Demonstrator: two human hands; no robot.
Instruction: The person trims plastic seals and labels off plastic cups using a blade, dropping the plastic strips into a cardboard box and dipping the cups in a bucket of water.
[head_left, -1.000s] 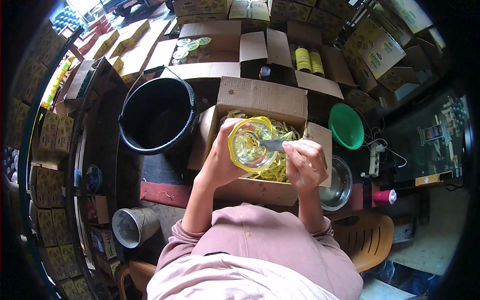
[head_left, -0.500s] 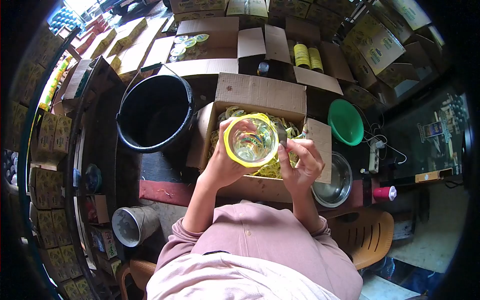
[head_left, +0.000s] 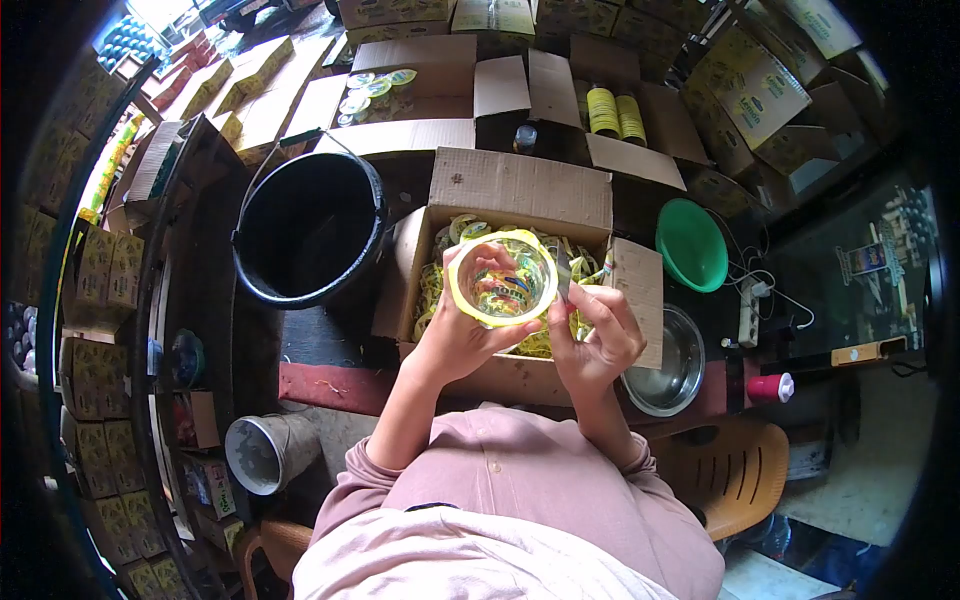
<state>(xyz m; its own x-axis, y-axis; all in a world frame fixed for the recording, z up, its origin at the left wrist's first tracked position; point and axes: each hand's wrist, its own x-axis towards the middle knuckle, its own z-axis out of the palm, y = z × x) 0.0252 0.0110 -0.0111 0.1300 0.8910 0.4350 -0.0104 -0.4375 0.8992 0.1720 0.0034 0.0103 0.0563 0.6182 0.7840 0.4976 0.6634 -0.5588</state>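
Observation:
My left hand (head_left: 450, 338) is wrapped round a clear plastic cup (head_left: 508, 285) with a yellow rim. The cup's round mouth faces me, and some of my fingers show through its wall. Between the thumb and fingers of my right hand (head_left: 602, 338) is a thin grey blade (head_left: 563, 277), pointing up beside the right edge of the rim. Whether it touches the cup I cannot tell. Beneath both hands stands an open cardboard box (head_left: 520, 180), filled with crumpled yellow and clear plastic scraps (head_left: 428, 300).
A black bucket (head_left: 312, 290) stands left of the box. To the right are a green basin (head_left: 692, 245), a metal bowl (head_left: 665, 375) and a power strip (head_left: 747, 312). Behind are open cartons with cup lids (head_left: 378, 87) and yellow rolls (head_left: 603, 110). A grey pail (head_left: 270, 450) is at lower left.
The cup has tilted slightly in my left hand, so its bottom disc no longer shows and fingers appear through it. The blade in my right hand now points more upright.

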